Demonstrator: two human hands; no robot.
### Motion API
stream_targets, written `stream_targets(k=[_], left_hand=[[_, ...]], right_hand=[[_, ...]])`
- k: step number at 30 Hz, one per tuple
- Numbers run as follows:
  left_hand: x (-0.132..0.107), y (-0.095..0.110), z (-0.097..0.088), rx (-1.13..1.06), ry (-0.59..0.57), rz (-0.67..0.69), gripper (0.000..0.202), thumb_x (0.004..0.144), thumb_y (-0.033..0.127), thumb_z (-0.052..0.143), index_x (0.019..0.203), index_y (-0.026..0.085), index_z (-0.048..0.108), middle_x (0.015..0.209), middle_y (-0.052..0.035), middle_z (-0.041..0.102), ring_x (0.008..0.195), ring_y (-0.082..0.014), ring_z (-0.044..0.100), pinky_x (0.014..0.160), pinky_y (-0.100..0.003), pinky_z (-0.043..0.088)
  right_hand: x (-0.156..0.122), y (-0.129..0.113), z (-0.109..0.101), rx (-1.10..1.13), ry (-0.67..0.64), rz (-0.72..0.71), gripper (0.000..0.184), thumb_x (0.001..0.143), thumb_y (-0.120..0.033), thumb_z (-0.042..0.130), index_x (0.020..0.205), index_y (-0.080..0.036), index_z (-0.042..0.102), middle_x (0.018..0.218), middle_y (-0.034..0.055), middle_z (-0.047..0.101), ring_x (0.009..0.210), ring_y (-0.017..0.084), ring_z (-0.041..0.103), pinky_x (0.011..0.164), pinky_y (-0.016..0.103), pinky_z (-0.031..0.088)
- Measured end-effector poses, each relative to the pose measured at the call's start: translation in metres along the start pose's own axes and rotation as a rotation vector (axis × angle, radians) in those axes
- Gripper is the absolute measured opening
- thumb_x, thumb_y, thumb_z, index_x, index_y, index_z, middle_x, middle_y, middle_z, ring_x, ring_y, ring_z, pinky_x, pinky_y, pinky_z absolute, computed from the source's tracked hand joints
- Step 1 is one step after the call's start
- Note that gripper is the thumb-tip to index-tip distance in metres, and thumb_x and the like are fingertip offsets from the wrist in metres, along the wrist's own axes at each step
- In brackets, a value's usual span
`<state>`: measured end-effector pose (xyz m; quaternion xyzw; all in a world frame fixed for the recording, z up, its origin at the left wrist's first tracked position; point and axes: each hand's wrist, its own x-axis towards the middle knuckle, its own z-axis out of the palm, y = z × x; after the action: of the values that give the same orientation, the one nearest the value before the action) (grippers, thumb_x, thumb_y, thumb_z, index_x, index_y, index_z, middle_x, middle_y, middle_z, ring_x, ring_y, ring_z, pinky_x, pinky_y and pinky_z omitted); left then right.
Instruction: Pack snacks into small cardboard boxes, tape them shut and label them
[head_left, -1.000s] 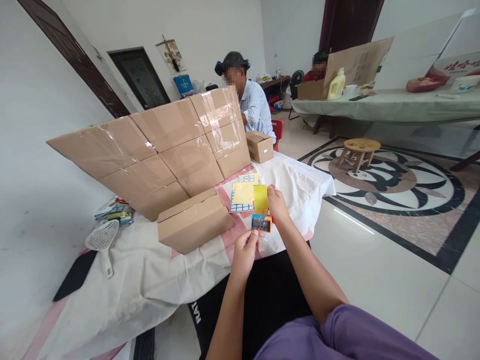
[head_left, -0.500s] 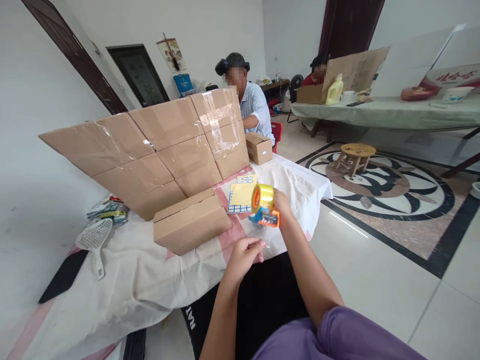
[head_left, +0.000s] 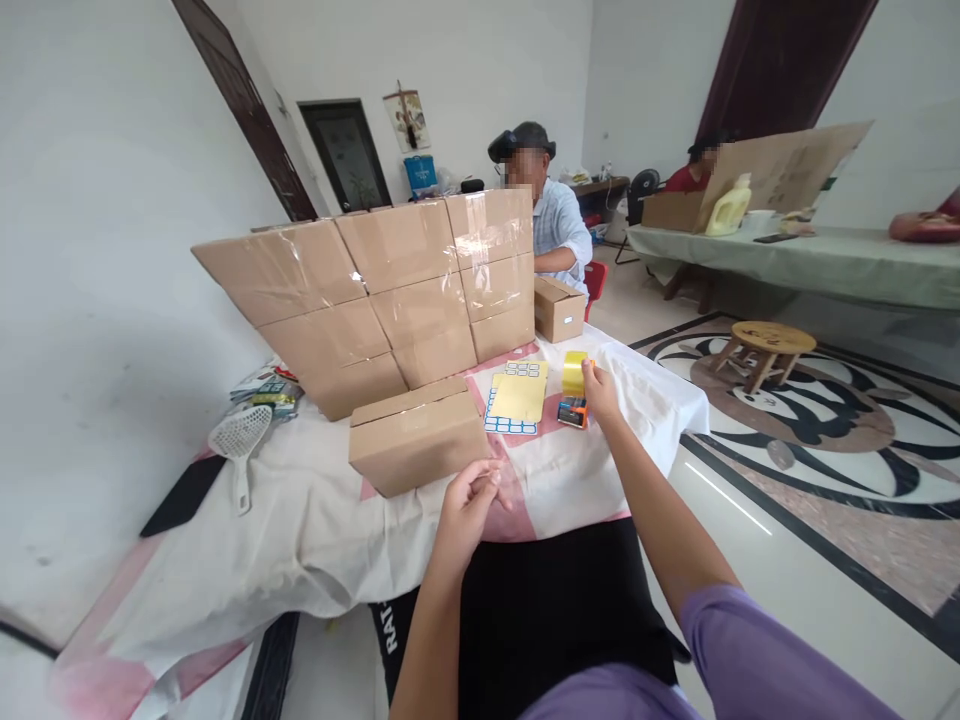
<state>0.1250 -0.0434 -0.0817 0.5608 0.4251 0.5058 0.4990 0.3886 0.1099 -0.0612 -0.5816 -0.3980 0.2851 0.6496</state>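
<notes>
The surface [head_left: 307, 540] bears wrinkled white-and-pink cloth. Upon it stands a stack [head_left: 420, 325] of brown cardboard, overlaid with glossy clear tape; before this lies an oblong cardboard box [head_left: 420, 440]. Flat sheets [head_left: 520, 395], plain yellow and blue-gridded, lie to its right. The left hand [head_left: 462, 508] is near the box's corner, thumb and forefinger close together; whether they pinch anything cannot be told. The right hand [head_left: 603, 393], fingers pinching a plastic dispenser [head_left: 571, 412] with a cylindrical yellow roll [head_left: 575, 372], is just right of the sheets. Counts: stack faces, nine; dispenser, one; roll, one.

Single head-worn view, facing forward and down, cloth-covered table [head_left: 300, 530] close below, far wall [head_left: 487, 60] well beyond
</notes>
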Motion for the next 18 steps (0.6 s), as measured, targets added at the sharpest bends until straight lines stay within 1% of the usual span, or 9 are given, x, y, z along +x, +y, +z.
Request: stream_targets(k=[3, 4, 5, 6, 9, 11, 12, 14, 18], left_hand=[[-0.005, 0.009, -0.006, -0.011, -0.02, -0.007, 0.062, 0.094, 0.045, 0.063, 0.146, 0.015, 0.05, 0.066, 0.0004, 0.068, 0.07, -0.0183, 0.066, 0.081, -0.032, 0.049], [-0.006, 0.012, -0.007, -0.011, -0.024, -0.007, 0.072, 0.094, 0.045, 0.063, 0.156, 0.017, 0.037, 0.066, 0.0015, 0.068, 0.07, -0.0181, 0.066, 0.082, -0.032, 0.05], [-0.008, 0.014, -0.009, -0.007, -0.022, -0.002, 0.08, 0.095, 0.044, 0.062, 0.161, 0.019, 0.025, 0.066, 0.0027, 0.067, 0.071, -0.0177, 0.066, 0.084, -0.033, 0.05], [-0.01, 0.016, -0.01, 0.003, -0.013, 0.01, 0.083, 0.096, 0.043, 0.061, 0.163, 0.02, 0.018, 0.067, 0.0036, 0.067, 0.072, -0.0172, 0.066, 0.085, -0.033, 0.05], [-0.014, 0.017, -0.013, 0.052, 0.02, 0.064, 0.081, 0.099, 0.042, 0.057, 0.164, 0.024, 0.014, 0.071, 0.0037, 0.066, 0.075, -0.0164, 0.066, 0.086, -0.033, 0.05], [-0.016, 0.017, -0.015, 0.097, 0.027, 0.095, 0.081, 0.099, 0.042, 0.057, 0.164, 0.025, 0.014, 0.075, 0.0026, 0.068, 0.077, -0.0163, 0.065, 0.085, -0.033, 0.05], [-0.016, 0.017, -0.016, 0.109, 0.043, 0.1, 0.081, 0.098, 0.042, 0.058, 0.164, 0.026, 0.014, 0.075, 0.0023, 0.068, 0.076, -0.0161, 0.065, 0.083, -0.033, 0.05], [-0.016, 0.017, -0.019, 0.093, 0.119, 0.07, 0.085, 0.096, 0.045, 0.061, 0.164, 0.023, 0.015, 0.069, 0.0034, 0.066, 0.068, -0.0154, 0.062, 0.074, -0.03, 0.05], [-0.012, 0.014, -0.033, 0.015, 0.343, -0.009, 0.086, 0.09, 0.048, 0.066, 0.159, 0.016, 0.026, 0.054, 0.0077, 0.056, 0.051, -0.0136, 0.051, 0.055, -0.025, 0.043]], right_hand=[[-0.015, -0.009, -0.008, -0.115, 0.123, -0.077, 0.035, 0.084, -0.051, 0.066, 0.093, -0.018, 0.058, 0.091, 0.0098, 0.063, 0.098, 0.028, 0.056, 0.083, 0.037, 0.044], [-0.026, -0.014, -0.008, -0.143, 0.12, -0.13, 0.037, 0.084, -0.049, 0.066, 0.101, -0.017, 0.059, 0.098, 0.011, 0.064, 0.101, 0.028, 0.056, 0.086, 0.038, 0.043], [-0.04, -0.02, -0.007, -0.16, 0.048, -0.199, 0.037, 0.085, -0.047, 0.065, 0.106, -0.017, 0.06, 0.102, 0.0113, 0.064, 0.102, 0.028, 0.056, 0.087, 0.038, 0.044], [-0.056, -0.026, -0.004, -0.175, -0.085, -0.281, 0.035, 0.087, -0.046, 0.063, 0.109, -0.018, 0.062, 0.103, 0.0107, 0.065, 0.098, 0.026, 0.058, 0.086, 0.037, 0.044], [-0.106, -0.048, 0.012, -0.189, -0.763, -0.5, 0.022, 0.092, -0.038, 0.062, 0.1, -0.019, 0.069, 0.098, 0.0074, 0.069, 0.087, 0.021, 0.061, 0.079, 0.033, 0.046], [-0.131, -0.063, 0.024, -0.209, -0.966, -0.571, 0.007, 0.089, -0.026, 0.065, 0.09, -0.02, 0.068, 0.09, 0.0043, 0.068, 0.081, 0.019, 0.06, 0.076, 0.031, 0.046], [-0.139, -0.069, 0.028, -0.221, -1.0, -0.608, 0.004, 0.089, -0.02, 0.065, 0.085, -0.02, 0.067, 0.085, 0.0029, 0.066, 0.079, 0.018, 0.059, 0.074, 0.03, 0.045], [-0.146, -0.081, 0.034, -0.251, -1.019, -0.728, 0.012, 0.09, -0.013, 0.061, 0.079, -0.019, 0.062, 0.077, 0.0016, 0.061, 0.077, 0.018, 0.056, 0.074, 0.031, 0.044], [-0.141, -0.103, 0.04, -0.303, -0.928, -0.978, 0.014, 0.098, -0.016, 0.052, 0.086, -0.018, 0.06, 0.085, 0.0059, 0.061, 0.085, 0.021, 0.054, 0.083, 0.037, 0.042]])
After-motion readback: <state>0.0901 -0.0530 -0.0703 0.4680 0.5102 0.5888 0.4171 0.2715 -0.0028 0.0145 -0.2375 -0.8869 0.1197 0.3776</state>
